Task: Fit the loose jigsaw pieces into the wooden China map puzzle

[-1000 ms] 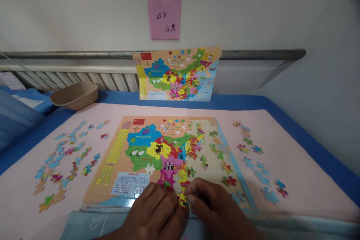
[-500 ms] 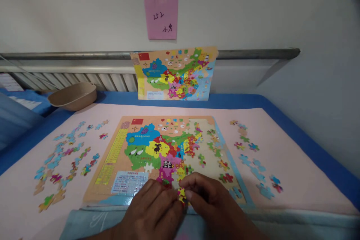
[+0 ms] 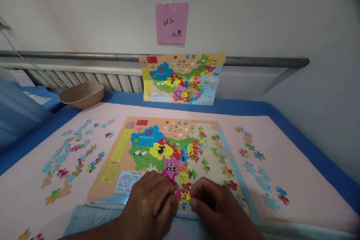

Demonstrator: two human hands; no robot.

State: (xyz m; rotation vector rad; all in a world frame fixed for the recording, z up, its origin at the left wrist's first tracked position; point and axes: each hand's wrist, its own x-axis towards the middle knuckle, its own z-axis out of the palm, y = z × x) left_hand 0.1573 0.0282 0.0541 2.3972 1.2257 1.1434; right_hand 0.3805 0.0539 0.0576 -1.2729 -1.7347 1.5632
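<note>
A map jigsaw board [image 3: 107, 191] lies in front of me, its left and middle filled with coloured pieces. At its lower middle edge is a yellow and pink puzzle piece [image 3: 185, 196]. My right hand [image 3: 218, 204] is closed, with thumb and forefinger at the right edge of that piece. My left hand [image 3: 149, 200] rests over the lower board, left of the piece, with curled fingers pressed together. Anything inside the left fingers is hidden. Several loose pieces [image 3: 227, 171] lie on the bare right part of the board.
Loose puzzle pieces [image 3: 67, 150] are scattered on the pink tabletop left of the board, and more pieces [image 3: 263, 180] lie to its right. A printed map picture [image 3: 182, 78] stands at the back against the rail. A brown basket [image 3: 83, 95] sits at the back left.
The yellow piece, earlier between both hands' fingertips, now appears down at the board's lower edge. My left fingers have drawn back left from it. The whole view has shifted slightly.
</note>
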